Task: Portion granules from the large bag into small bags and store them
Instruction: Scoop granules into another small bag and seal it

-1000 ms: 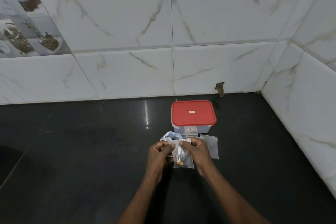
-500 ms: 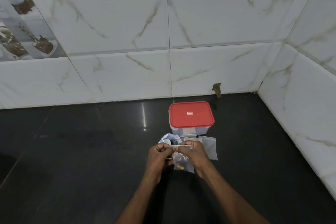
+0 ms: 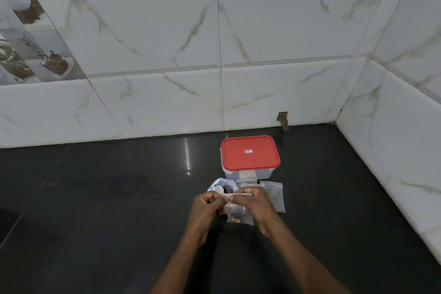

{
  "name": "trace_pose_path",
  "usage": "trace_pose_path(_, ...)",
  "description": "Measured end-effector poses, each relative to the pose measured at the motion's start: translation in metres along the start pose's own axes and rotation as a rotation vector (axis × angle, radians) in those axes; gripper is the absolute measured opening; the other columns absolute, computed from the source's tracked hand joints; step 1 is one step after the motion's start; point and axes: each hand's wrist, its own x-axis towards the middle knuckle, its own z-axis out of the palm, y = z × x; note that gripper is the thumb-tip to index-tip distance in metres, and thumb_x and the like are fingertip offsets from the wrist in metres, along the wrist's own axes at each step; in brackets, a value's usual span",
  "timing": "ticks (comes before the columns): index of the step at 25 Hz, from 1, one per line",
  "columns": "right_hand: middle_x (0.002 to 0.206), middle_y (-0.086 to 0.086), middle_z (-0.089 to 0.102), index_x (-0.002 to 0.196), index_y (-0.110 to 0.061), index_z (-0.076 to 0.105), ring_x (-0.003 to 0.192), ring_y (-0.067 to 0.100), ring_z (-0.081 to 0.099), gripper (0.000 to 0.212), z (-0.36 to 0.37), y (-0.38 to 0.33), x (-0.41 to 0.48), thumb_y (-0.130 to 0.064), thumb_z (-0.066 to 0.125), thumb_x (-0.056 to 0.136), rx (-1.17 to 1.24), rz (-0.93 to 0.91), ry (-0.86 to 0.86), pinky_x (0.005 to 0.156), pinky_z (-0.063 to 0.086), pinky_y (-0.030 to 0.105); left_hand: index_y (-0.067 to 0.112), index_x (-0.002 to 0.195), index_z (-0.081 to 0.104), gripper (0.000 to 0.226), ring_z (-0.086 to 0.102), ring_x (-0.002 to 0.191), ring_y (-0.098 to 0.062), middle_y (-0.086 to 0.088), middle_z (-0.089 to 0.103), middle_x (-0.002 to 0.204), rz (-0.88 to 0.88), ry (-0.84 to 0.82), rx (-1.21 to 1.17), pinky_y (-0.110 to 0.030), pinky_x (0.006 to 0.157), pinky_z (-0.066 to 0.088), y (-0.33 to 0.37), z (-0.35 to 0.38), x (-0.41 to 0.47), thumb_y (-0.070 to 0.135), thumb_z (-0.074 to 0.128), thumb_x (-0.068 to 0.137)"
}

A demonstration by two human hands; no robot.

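I hold a small clear zip bag (image 3: pixel 239 216) above the black counter, a few orange granules at its bottom. My left hand (image 3: pixel 208 207) pinches the left end of its top strip and my right hand (image 3: pixel 256 206) pinches the strip from the right. Behind my hands lies the large crumpled bag (image 3: pixel 220 185) with a white spoon showing inside it. Empty small bags (image 3: pixel 274 194) lie flat to the right of my right hand. A clear box with a red lid (image 3: pixel 250 153) stands shut just beyond.
The black counter (image 3: pixel 107 210) runs left and forward, bounded by marble-tiled walls (image 3: pixel 274 67) at the back and right. A small hole (image 3: pixel 283 120) sits in the back wall at counter level.
Both hands stay at the bag's top strip; my right fingers have slid along it and the bag hangs slightly lower between my hands.
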Motion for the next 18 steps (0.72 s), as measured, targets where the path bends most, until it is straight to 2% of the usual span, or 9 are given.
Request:
trace_pose_path(3, 0.082, 0.021, 0.073, 0.078, -0.002, 0.075, 0.076, 0.029, 0.069, 0.007, -0.003, 0.004, 0.0, -0.009, 0.075, 0.08, 0.07, 0.001, 0.078, 0.072, 0.056, 0.039, -0.005, 0.08, 0.068, 0.011, 0.07, 0.073, -0.032, -0.027, 0.071, 0.083, -0.024, 0.047, -0.089, -0.038, 0.068, 0.06, -0.001, -0.004, 0.001, -0.006, 0.063, 0.09)
trace_pose_path(5, 0.083, 0.02, 0.074, 0.078, -0.001, 0.074, 0.079, 0.033, 0.071, 0.007, -0.005, 0.003, -0.001, -0.007, 0.074, 0.082, 0.089, 0.014, 0.107, 0.074, 0.057, 0.044, -0.005, 0.083, 0.068, 0.009, 0.07, 0.079, -0.039, -0.031, 0.072, 0.09, -0.026, 0.059, -0.11, -0.05, 0.079, 0.058, -0.004, -0.006, 0.003, -0.005, 0.063, 0.09)
trace_pose_path(7, 0.084, 0.021, 0.074, 0.079, 0.001, 0.073, 0.08, 0.033, 0.072, 0.008, -0.006, 0.003, -0.002, -0.005, 0.072, 0.082, 0.081, 0.033, 0.106, 0.074, 0.058, 0.044, -0.004, 0.083, 0.069, 0.01, 0.07, 0.079, -0.039, -0.03, 0.072, 0.09, -0.038, 0.062, -0.126, -0.055, 0.083, 0.056, -0.007, -0.006, 0.003, -0.003, 0.063, 0.09)
trace_pose_path(11, 0.081, 0.021, 0.074, 0.08, 0.003, 0.073, 0.073, 0.027, 0.07, 0.009, -0.003, 0.004, -0.005, -0.005, 0.073, 0.082, 0.069, 0.025, 0.076, 0.067, 0.057, 0.033, -0.001, 0.086, 0.075, 0.008, 0.07, 0.082, -0.038, -0.027, 0.074, 0.092, -0.05, 0.009, -0.134, -0.05, 0.078, 0.058, -0.008, -0.001, 0.002, 0.005, 0.071, 0.084)
trace_pose_path(14, 0.082, 0.02, 0.074, 0.082, 0.004, 0.074, 0.074, 0.026, 0.071, 0.011, -0.002, 0.006, -0.007, -0.008, 0.074, 0.082, 0.062, 0.036, 0.061, 0.068, 0.057, 0.036, 0.002, 0.076, 0.076, 0.009, 0.068, 0.075, -0.036, -0.028, 0.072, 0.083, -0.05, 0.019, -0.107, -0.042, 0.069, 0.057, -0.01, 0.0, 0.002, 0.007, 0.072, 0.083)
trace_pose_path(18, 0.084, 0.016, 0.075, 0.085, -0.001, 0.074, 0.075, 0.027, 0.072, 0.005, -0.006, 0.004, -0.012, -0.003, 0.071, 0.084, 0.115, 0.063, 0.096, 0.069, 0.059, 0.039, 0.006, 0.074, 0.076, 0.01, 0.07, 0.076, -0.035, -0.025, 0.074, 0.083, -0.067, 0.048, -0.091, -0.046, 0.073, 0.059, -0.01, 0.0, 0.001, 0.015, 0.074, 0.074)
